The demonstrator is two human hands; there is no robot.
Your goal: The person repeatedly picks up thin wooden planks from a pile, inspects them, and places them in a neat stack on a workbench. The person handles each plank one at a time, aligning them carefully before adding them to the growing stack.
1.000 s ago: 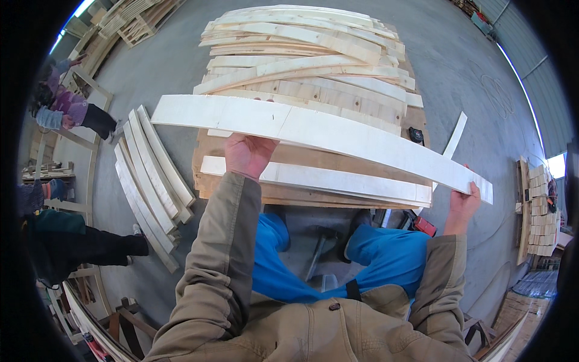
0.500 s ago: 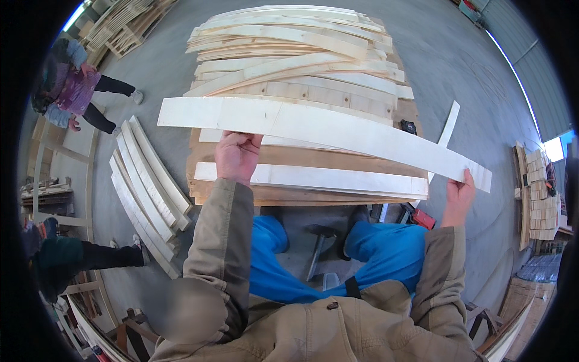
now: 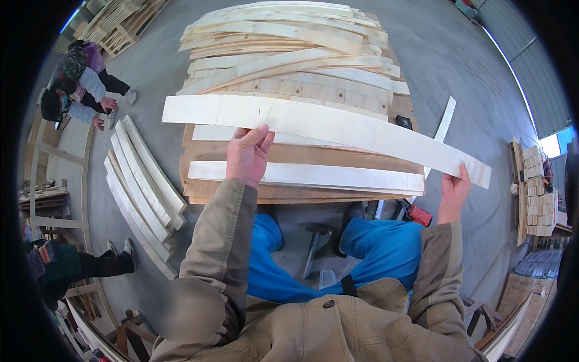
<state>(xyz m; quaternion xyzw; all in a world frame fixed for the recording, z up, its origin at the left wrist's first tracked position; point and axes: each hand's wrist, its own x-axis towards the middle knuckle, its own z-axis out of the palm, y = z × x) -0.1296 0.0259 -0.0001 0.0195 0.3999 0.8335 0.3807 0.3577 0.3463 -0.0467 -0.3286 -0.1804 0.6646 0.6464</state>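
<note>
A long pale wooden slat (image 3: 338, 123) is held up over the near part of a low work table (image 3: 289, 153). My left hand (image 3: 248, 155) grips its lower edge left of the middle, thumb on the face. Close to its right end, my right hand (image 3: 454, 190) pinches the same edge, thumb on top. The slat slopes down to the right, with a thin joint line and a small dark mark on its face. Below it, a short stack of slats (image 3: 301, 175) lies along the table's near edge. A large pile of slats (image 3: 283, 48) covers the far part.
More slats (image 3: 145, 175) lie stacked on the floor at left. A hammer (image 3: 313, 241) stands between my legs, and a red tool (image 3: 418, 215) sits by the table's right corner. A black tape measure (image 3: 403, 122) rests on the table. Another person (image 3: 84, 84) bends down at far left.
My left hand has shifted slightly right along the slat, its thumb now on the face. The person at far left has bent lower toward the floor slats.
</note>
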